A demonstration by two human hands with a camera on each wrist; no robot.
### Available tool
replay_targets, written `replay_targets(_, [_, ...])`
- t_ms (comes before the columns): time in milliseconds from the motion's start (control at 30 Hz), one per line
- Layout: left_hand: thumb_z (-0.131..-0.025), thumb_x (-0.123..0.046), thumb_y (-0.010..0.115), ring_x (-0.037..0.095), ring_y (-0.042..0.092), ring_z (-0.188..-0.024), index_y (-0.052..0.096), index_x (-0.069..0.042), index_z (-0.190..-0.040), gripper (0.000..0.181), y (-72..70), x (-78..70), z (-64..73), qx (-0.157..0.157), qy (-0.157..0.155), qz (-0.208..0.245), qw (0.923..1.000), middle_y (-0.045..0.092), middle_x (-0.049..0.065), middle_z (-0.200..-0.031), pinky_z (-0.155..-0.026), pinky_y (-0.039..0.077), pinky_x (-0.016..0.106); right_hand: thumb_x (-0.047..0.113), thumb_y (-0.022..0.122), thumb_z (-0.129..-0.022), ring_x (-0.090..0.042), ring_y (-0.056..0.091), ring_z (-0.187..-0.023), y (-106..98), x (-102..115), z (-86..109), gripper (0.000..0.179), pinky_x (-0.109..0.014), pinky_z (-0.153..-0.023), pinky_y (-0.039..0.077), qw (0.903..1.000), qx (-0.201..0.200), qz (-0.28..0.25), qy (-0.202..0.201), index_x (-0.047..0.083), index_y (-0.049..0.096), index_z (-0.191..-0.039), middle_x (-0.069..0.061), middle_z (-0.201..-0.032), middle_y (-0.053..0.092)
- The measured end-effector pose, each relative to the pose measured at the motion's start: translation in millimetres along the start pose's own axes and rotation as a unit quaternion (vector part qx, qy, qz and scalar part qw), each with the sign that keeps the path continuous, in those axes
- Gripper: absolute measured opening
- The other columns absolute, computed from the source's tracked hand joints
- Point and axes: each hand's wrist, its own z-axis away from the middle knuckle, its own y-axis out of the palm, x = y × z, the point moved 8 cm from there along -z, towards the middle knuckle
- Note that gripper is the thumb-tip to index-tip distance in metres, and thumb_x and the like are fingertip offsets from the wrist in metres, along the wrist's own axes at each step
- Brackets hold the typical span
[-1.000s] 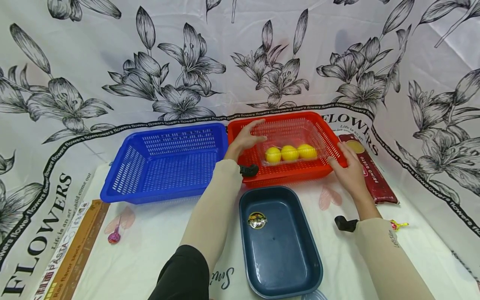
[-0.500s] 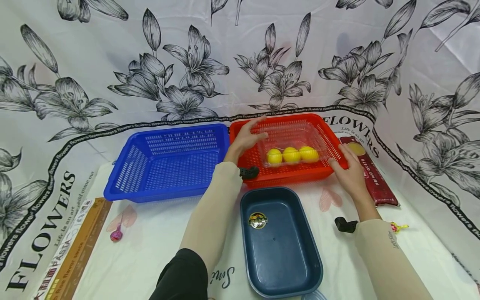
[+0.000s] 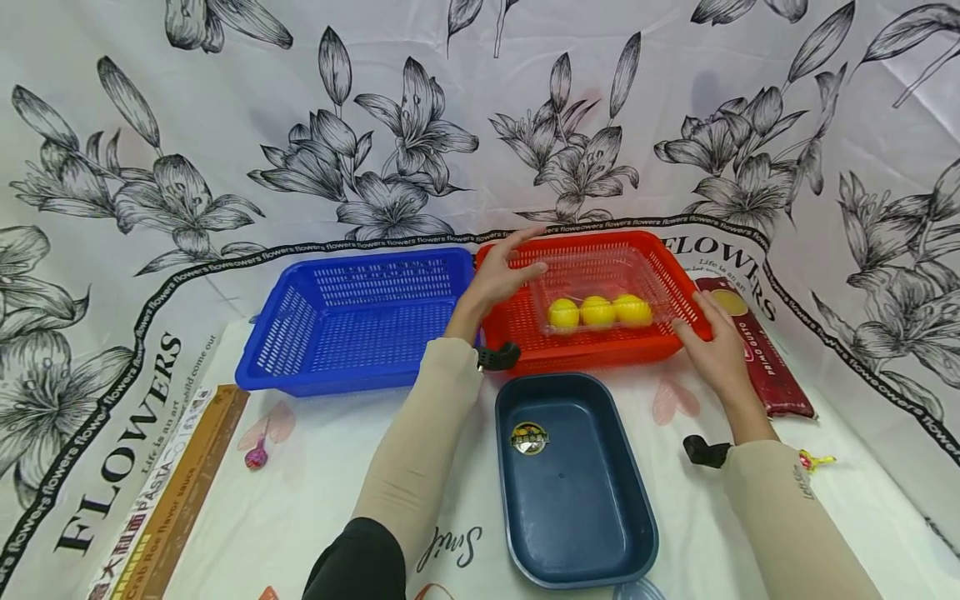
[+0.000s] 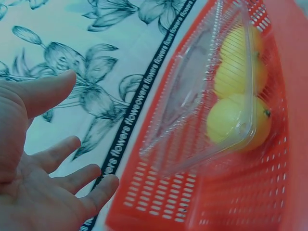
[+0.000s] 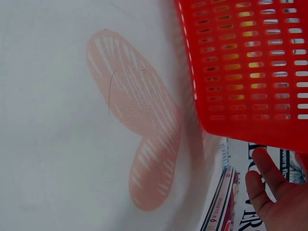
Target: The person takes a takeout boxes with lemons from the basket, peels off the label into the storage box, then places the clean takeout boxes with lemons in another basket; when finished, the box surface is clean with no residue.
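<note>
A red plastic basket stands at the back, holding a clear plastic box with round yellow fruits in it. By the basket's left end my left hand is held with fingers spread and relaxed; the left wrist view has this hand beside the basket wall, holding nothing. At the opposite end, my right hand has its fingertips close to the rim. In the right wrist view its loosely bent fingers are just below the basket's corner, with nothing in them.
A blue basket stands left of the red one, and a dark blue tray in front. A maroon pasta bag lies at right. Lollipops and a long brown box lie on the cloth.
The head view has turned a little left, so everything sits further right in it. Both hands keep nearly the same places at the red basket's two ends.
</note>
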Motion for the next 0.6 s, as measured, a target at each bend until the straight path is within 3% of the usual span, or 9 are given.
replay_targets(200, [-0.098, -0.016, 0.068, 0.034, 0.031, -0.152, 0.049, -0.034, -0.151, 0.059, -16.3, -6.6, 23.2, -0.013, 0.011, -0.011, 0.9998, 0.04, -0.005, -0.163, -0.119, 0.034, 0.059, 0.035, 0.057, -0.101, -0.039, 0.018, -0.157, 3, 0, -1.0, 0.067, -0.067, -0.124, 0.014, 1.0, 0.001, 0.001, -0.007, 0.011, 0.033, -0.16, -0.007, -0.171, 0.022])
replay_targets(400, [-0.097, -0.014, 0.068, 0.033, 0.029, -0.153, 0.051, -0.034, -0.15, 0.059, -32.4, -7.3, 49.2, -0.025, 0.008, 0.01, 0.9996, 0.039, -0.008, -0.163, -0.119, 0.035, 0.06, 0.037, 0.056, -0.101, -0.038, 0.017, -0.158, 1, 1, -1.6, 0.068, -0.067, -0.124, 0.013, 0.9999, 0.0, 0.01, -0.004, 0.013, 0.032, -0.16, -0.006, -0.171, 0.022])
replay_targets(600, [-0.097, -0.012, 0.068, 0.036, 0.03, -0.153, 0.05, -0.029, -0.151, 0.059, -45.6, -4.4, 78.2, -0.031, 0.025, 0.007, 0.9992, 0.036, -0.002, -0.165, -0.121, 0.032, 0.058, 0.037, 0.056, -0.101, -0.036, 0.016, -0.158, 0, 1, 1.4, 0.069, -0.065, -0.125, 0.012, 1.0, 0.002, -0.005, 0.002, 0.013, 0.032, -0.16, -0.005, -0.171, 0.02])
